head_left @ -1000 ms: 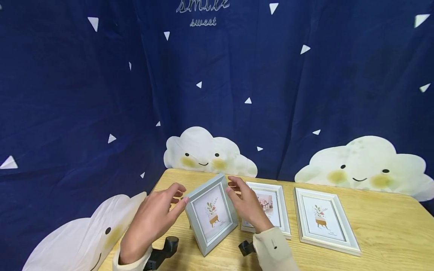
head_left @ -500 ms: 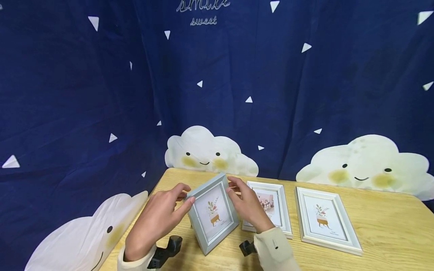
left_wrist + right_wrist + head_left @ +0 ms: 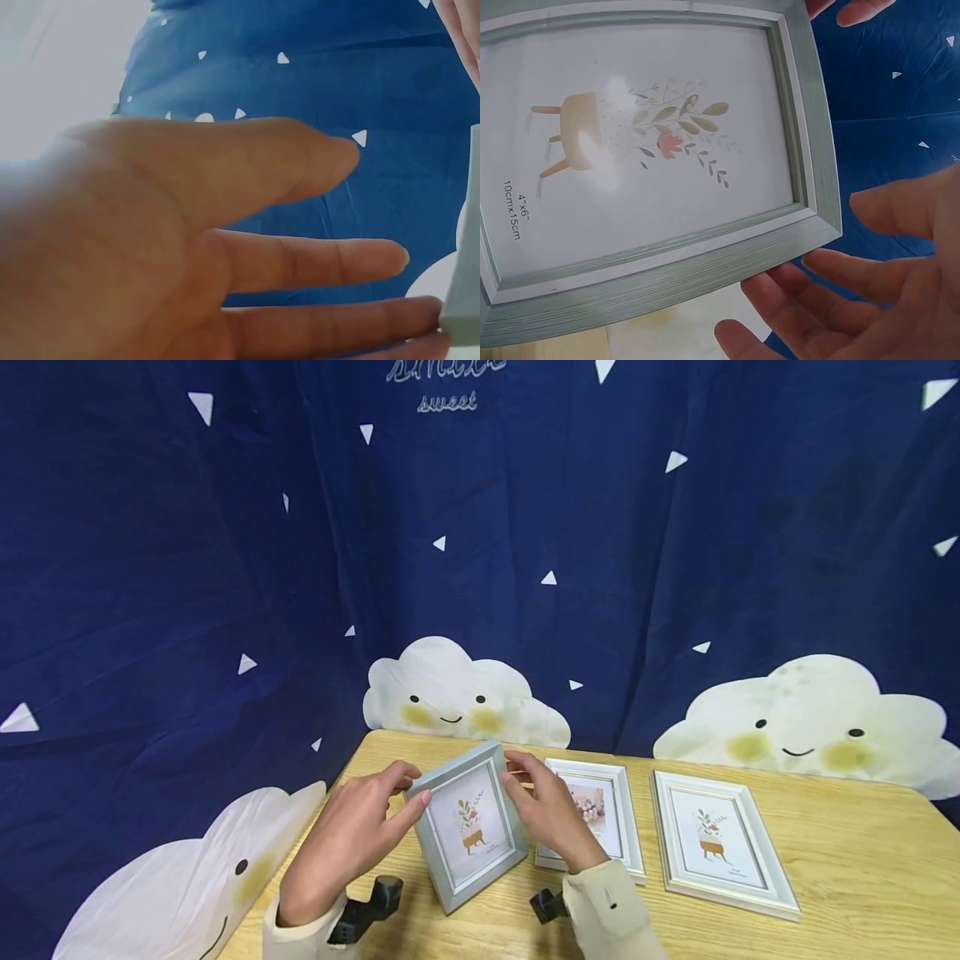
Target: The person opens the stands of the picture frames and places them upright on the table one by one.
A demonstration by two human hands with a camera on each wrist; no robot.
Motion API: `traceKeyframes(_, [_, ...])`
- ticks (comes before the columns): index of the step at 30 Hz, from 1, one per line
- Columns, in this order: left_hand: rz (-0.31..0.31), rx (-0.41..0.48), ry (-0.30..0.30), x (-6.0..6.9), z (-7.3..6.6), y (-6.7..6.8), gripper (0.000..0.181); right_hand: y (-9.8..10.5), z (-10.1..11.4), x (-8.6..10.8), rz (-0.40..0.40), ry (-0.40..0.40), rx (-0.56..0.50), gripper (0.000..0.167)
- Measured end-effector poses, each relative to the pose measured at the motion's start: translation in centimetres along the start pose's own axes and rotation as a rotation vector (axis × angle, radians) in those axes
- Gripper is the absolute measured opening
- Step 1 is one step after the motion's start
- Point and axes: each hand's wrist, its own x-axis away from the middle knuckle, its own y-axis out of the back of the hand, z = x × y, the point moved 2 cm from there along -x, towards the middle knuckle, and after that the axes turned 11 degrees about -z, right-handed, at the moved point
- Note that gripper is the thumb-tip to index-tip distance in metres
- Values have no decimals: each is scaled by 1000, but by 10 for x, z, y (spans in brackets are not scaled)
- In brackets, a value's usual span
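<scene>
A grey-green picture frame [image 3: 471, 827] stands upright on the table, leaning back, with a potted-plant print behind its glass. At its upper left corner is my left hand [image 3: 352, 831]. In the left wrist view, that hand's fingers [image 3: 330, 319] are nearly straight, one fingertip at the frame's edge, the thumb apart from it. On the other side, my right hand [image 3: 547, 802] lies along the upper right edge. In the right wrist view, its fingertips [image 3: 769, 289] touch or nearly touch the frame's side, and the thumb is held off it. The back of the frame is hidden.
Right of the hands, a white picture frame [image 3: 622, 814] with a pink flower picture lies flat on the wooden table [image 3: 847, 852]. Farther right lies another white frame [image 3: 723, 843] with a potted-plant print. A dark blue curtain [image 3: 487, 527] with clouds hangs behind and on the left.
My left hand has moved slightly right, bringing its thumb to the grey-green frame's corner. The right hand stays nearly still at the other edge. The frame has barely moved.
</scene>
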Motion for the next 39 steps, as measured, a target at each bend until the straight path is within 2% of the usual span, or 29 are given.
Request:
traceKeyframes(8, [-27,0,0,-6,8,-7,24,1,1,0,2,-2,20,34])
traceKeyframes(18, [-43,31,38,-13,19,-18,26,7,3,3,9,-7,95,35])
traceKeyframes(23, [-63,78,49,-19,26,-24,24,9,6,4,12,-24,122,36])
traceKeyframes(30, [-97,195,92,-29,39,-36,29,13,15,7,51,-79,162,40])
traceKeyframes(39, [-122,290,117,-33,48,-47,28,15,19,10,91,-108,153,45])
